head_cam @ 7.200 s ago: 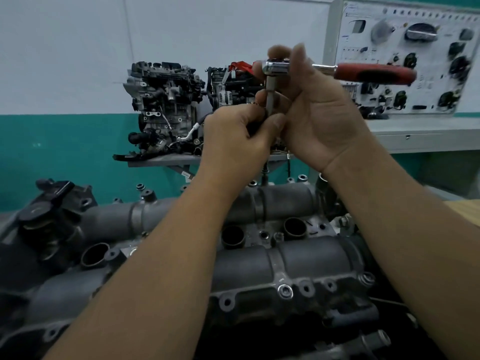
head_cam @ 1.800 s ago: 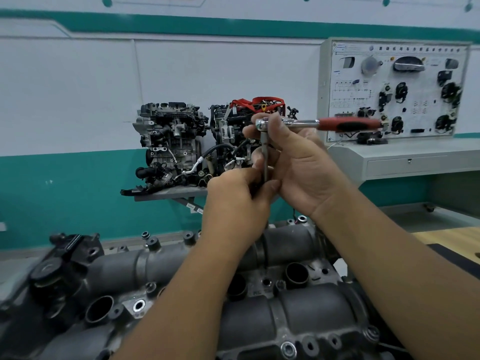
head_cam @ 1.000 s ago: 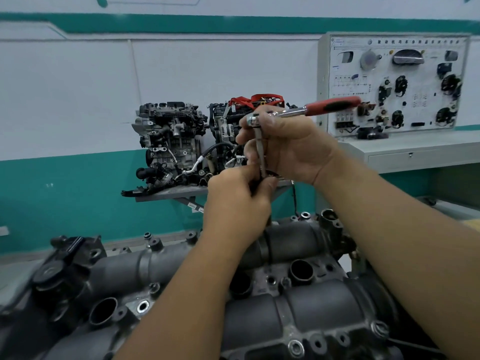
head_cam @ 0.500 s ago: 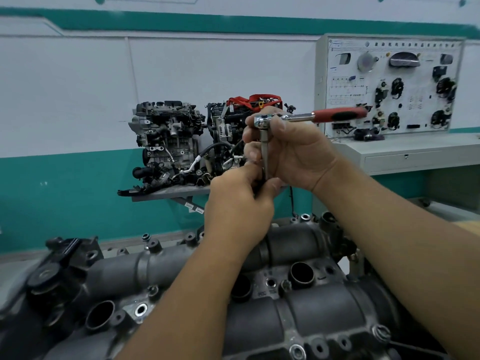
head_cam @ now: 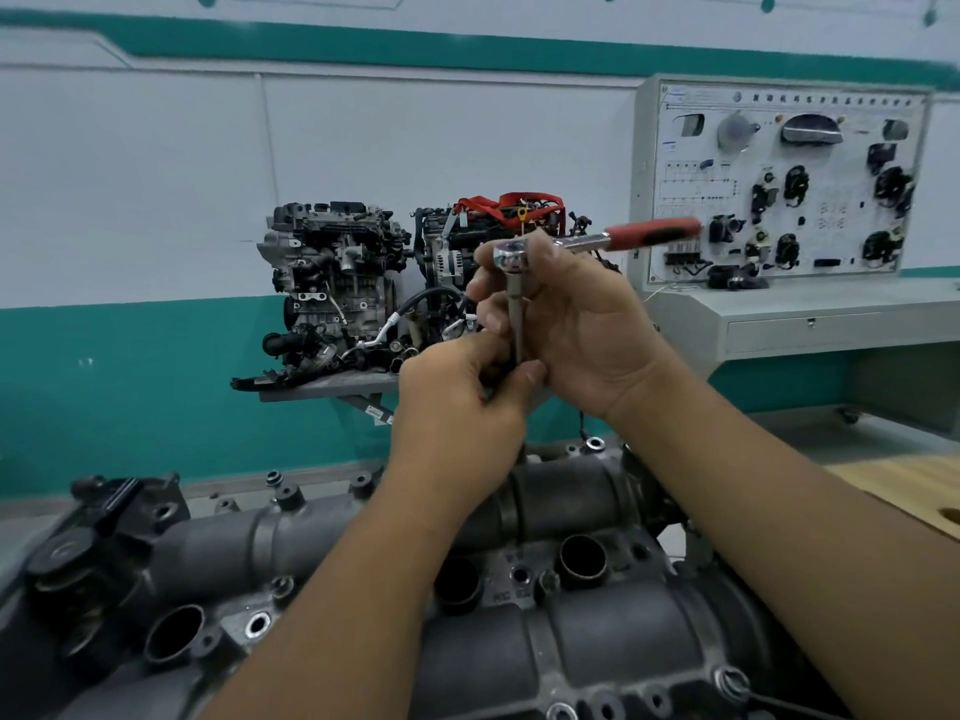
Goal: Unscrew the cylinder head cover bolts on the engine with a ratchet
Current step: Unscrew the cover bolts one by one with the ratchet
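**Ratchet held up above the engine cover, its lower end being handled**

The ratchet is held in the air, well above the grey engine cover, not on any bolt. Its shiny head is wrapped by the fingers of the right hand, while the red grip juts out to the right, untouched. A thin steel extension bar hangs straight down from the head. Its lower end is pinched between thumb and curled fingers of the left hand; whatever is fitted there is hidden by them.

The tool is judged to be stiff, all-metal and fairly heavy for its size, with smooth chrome that may slip if oily. The red grip is the better place to be held once turning begins, since leverage is gained there; the head should be steadied from above so the bar is kept upright.

Below the fingers, bolts can be seen along the near edge of the cover, and these are probably tight at first.
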The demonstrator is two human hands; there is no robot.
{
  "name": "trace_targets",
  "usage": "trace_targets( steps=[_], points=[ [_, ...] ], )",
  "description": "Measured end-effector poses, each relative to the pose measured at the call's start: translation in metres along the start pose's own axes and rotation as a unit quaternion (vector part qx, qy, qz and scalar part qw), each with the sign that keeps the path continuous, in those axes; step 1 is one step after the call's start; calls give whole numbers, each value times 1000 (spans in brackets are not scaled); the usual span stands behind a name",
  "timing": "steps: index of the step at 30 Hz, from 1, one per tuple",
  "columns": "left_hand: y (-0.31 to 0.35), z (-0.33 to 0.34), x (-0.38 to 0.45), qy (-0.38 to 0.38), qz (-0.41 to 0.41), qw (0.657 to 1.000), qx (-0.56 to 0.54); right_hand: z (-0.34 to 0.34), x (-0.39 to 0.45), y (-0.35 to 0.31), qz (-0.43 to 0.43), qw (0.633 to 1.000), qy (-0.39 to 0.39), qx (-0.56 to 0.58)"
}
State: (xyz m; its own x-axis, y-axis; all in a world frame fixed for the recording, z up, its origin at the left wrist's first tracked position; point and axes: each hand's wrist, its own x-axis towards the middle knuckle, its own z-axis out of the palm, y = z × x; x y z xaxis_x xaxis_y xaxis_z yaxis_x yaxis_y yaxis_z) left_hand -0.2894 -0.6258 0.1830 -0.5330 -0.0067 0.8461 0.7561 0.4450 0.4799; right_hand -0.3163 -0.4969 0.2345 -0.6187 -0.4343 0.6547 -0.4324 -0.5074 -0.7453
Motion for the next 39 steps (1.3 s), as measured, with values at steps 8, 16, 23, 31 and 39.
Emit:
trace_targets(
  steps=[8,16,23,31,39],
  points=[
    [2,-1,0,11,-4,1000,16,6,-3,-2,-47,989,96,-106],
    [1,-1,-1,1,-24,1000,5,12,-2,-2,-78,974,177,-118],
    [-2,1,0,-7,-25,1000,1,22,-9,-11,43,991,127,12],
    [-3,1,-1,-21,-29,999,-32,32,-16,-11,0,989,150,13],
    [-2,1,-4,22,-24,999,11,30,-21,-12,-11,990,118,73]
  ],
)
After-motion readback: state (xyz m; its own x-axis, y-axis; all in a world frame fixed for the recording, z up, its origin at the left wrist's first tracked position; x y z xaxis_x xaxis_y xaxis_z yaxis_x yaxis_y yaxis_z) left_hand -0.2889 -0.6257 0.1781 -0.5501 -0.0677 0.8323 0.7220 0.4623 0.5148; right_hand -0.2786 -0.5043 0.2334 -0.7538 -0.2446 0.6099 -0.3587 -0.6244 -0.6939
